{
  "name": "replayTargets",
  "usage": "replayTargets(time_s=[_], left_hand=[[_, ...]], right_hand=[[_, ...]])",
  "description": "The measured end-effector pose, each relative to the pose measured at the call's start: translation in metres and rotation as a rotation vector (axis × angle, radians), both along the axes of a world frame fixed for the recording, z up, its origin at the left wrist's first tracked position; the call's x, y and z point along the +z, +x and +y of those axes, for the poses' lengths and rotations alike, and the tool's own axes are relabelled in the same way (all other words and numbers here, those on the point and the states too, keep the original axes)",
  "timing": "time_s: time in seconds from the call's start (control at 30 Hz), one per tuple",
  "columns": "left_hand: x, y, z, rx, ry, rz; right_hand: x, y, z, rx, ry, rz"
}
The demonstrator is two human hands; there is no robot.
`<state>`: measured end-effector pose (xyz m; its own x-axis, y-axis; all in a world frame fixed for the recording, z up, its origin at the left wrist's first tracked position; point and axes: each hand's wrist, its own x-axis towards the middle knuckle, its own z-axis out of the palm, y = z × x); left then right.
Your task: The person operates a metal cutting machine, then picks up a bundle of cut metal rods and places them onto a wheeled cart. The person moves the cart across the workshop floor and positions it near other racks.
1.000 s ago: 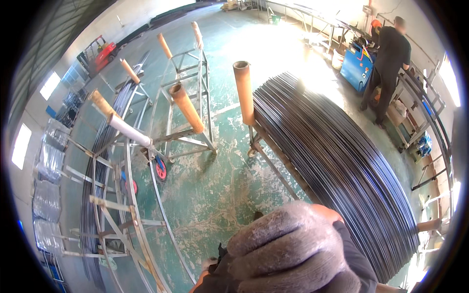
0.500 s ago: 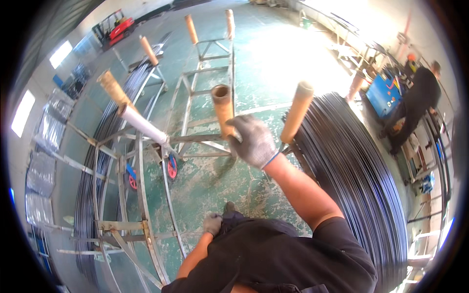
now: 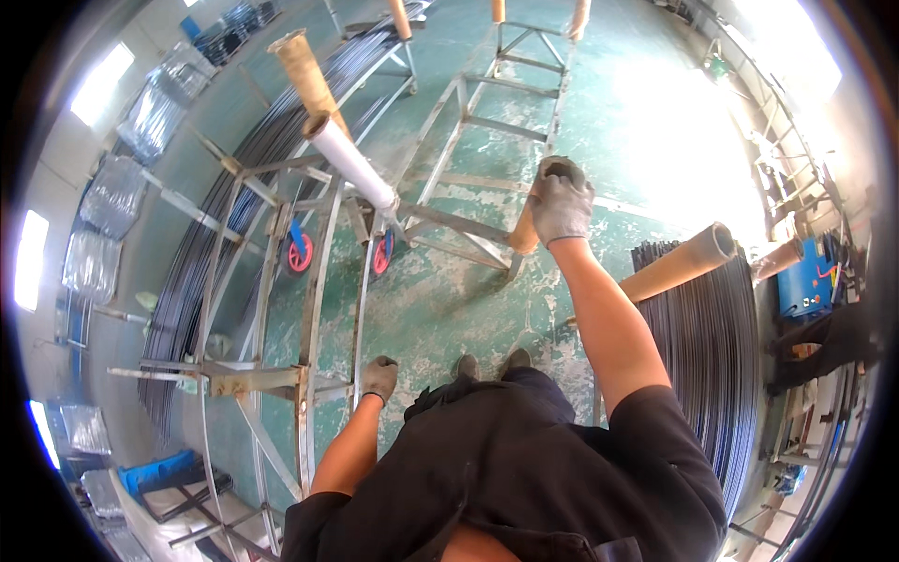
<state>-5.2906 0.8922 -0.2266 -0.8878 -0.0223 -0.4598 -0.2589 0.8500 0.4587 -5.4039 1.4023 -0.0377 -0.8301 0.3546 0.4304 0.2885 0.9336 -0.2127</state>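
Note:
My right hand [image 3: 566, 208], in a grey work glove, is closed round the upper end of a brown cardboard tube [image 3: 524, 233]. This tube stands at the near end of a metal frame [image 3: 479, 225], and its dark open mouth shows above my fingers. My left hand [image 3: 379, 378], also gloved, hangs low beside the metal rack [image 3: 302, 403] with its fingers curled in and nothing seen in them. A white-wrapped tube [image 3: 351, 161] leans on that rack, and another cardboard tube [image 3: 679, 262] tilts over the dark rods at right.
Long bundles of dark rods [image 3: 698, 375] lie to my right, with more rods [image 3: 234, 187] beyond the left rack. Red-wheeled casters [image 3: 300, 253] show behind the rack. A blue machine [image 3: 807, 281] and a person's dark-clothed legs [image 3: 824, 347] are at far right.
My right hand has gone from open beside the cardboard tube to closed round its top. The view has shifted, so the racks appear farther right. My left hand has come away from my trousers.

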Motion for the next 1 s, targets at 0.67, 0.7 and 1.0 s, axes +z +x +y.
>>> replayTargets(time_s=[0.67,0.7,1.0], left_hand=[[0.242,-0.262,0.054,-0.121,0.020,0.861],[0.241,-0.285,0.043,-0.163,0.009,0.910],[0.249,-0.370,0.048,-0.157,-0.175,0.860]], right_hand=[[0.012,0.023,0.028,0.150,-0.006,0.082],[0.013,0.021,0.030,0.151,-0.007,0.112],[0.006,0.025,-0.001,0.033,-0.056,0.027]])
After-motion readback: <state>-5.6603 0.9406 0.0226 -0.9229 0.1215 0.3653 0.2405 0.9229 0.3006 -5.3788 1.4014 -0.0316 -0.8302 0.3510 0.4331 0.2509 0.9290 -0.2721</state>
